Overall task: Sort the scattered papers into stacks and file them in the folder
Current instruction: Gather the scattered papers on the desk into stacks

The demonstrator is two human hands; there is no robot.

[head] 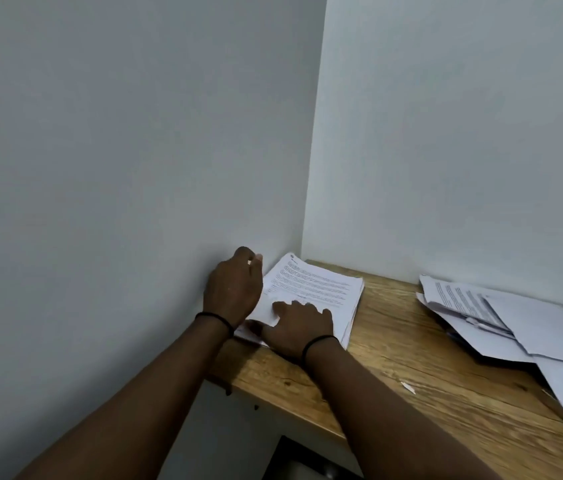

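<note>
Partly hidden — stack [318, 289] under both hands | loose papers [515, 327] cut off

Two bare forearms entered from the near edge, with no sleeves showing on either. The left hand [233, 289] had a thin black band [213, 319] around its wrist, like a cord or hair tie, sitting snugly just behind the hand. The right hand [299, 329] wore a matching thin black band [318, 342] at its wrist. A pale fingernail showed on the left hand's far side. No rings, watch or gloves could be made out.
</note>
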